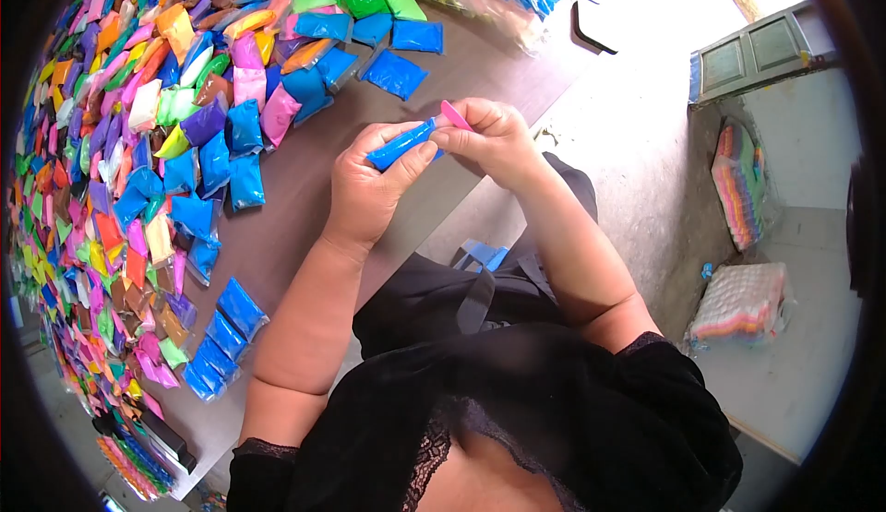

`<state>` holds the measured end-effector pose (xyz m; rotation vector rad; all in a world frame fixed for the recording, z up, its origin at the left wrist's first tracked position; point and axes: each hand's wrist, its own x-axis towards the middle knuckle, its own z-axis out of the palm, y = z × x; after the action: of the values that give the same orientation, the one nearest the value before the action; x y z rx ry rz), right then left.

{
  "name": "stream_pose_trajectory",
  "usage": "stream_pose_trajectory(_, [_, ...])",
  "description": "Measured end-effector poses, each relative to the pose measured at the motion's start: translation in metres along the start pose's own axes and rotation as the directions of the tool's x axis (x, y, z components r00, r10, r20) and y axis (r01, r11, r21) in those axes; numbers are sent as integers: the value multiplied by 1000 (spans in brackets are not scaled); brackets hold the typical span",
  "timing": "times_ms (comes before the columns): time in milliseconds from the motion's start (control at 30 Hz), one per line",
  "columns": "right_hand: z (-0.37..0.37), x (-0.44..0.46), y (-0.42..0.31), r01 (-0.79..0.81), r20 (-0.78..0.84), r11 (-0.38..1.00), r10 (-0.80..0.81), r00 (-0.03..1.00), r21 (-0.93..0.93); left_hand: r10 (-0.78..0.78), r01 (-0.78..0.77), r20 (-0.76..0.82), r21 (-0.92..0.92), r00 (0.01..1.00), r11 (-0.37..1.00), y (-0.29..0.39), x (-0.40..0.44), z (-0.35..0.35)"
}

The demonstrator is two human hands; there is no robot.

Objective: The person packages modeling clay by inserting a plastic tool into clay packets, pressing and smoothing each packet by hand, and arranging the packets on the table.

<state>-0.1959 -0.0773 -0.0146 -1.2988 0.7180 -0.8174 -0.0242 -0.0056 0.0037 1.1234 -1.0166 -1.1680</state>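
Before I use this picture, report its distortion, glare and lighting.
Head view: fisheye bending with dark rounded corners; pale grey floor washed out at upper right; glints on the glossy blue plastic packet in the left hand; multicoloured plastic packets shrinking and softening toward the left edge.

Left hand (362, 187) curled, right hand (498, 141) pinching.

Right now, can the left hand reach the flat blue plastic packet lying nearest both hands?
Probably yes: bare brownish tabletop separates the left hand from that packet, though it holds another blue packet.
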Motion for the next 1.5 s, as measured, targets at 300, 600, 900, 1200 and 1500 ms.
stream_pose_trajectory(300, [1, -2, -1, 18, -14, 1000, -18, 1000, -7, -38, 39, 68, -21, 997, 999, -2, 1, -8])
stream_pose_trajectory(600, [4, 0, 2, -1, -72, 994, 8, 997, 108, -68, 84, 70, -257, 995, 963, -10, 5, -14])
stream_pose_trajectory(900, [4, 0, -4, -2, -63, 1000, 0, 998, -26, -202, 227, 103, -480, 974, 848, -4, 8, -26])
stream_pose_trajectory(1200, [42, -4, -15, -204, -48, 979, 203, 978, -4, -52, 93, 83, -632, 995, 770, -3, 8, -20])
stream_pose_trajectory(1500, [40, -8, -5, -71, -1, 992, 71, 997, -100, -109, 137, 83, -545, 991, 827, 2, 2, -11])
